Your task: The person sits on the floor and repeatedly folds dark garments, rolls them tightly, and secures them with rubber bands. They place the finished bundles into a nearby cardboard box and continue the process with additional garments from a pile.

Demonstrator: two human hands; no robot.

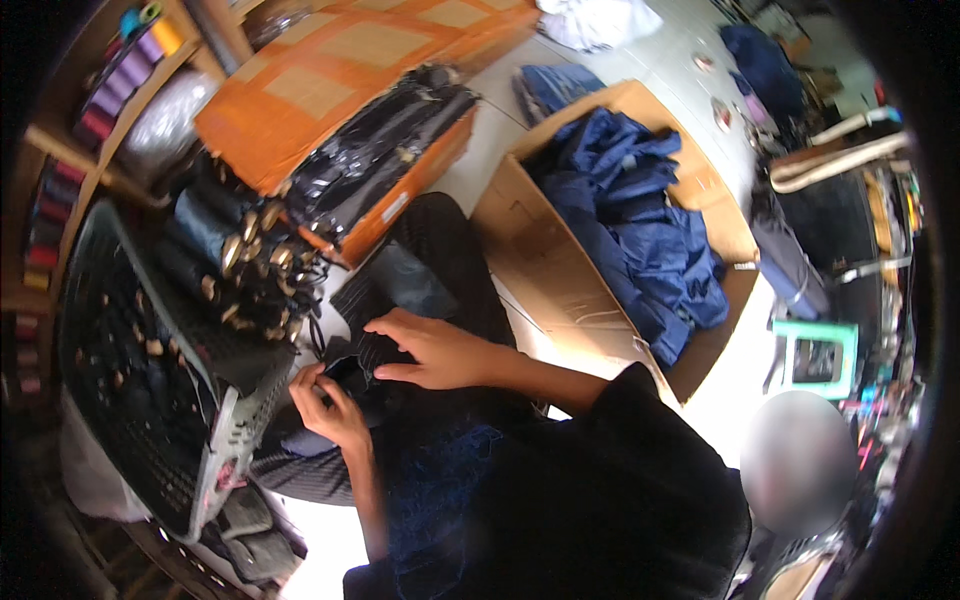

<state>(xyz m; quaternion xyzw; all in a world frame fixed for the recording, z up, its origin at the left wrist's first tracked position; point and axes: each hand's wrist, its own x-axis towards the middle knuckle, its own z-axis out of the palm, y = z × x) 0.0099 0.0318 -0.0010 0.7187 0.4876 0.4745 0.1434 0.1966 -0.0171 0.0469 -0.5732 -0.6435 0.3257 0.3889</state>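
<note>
Dark cloth (350, 378) lies on the lap (455, 265), right of the dark basket (222, 432), apparently being arranged, the left hand (335, 412) curled at its edge, grip unclear, the right hand (440, 352) loosely spread beside it, so the next move likely calls for steadying that edge.
</note>
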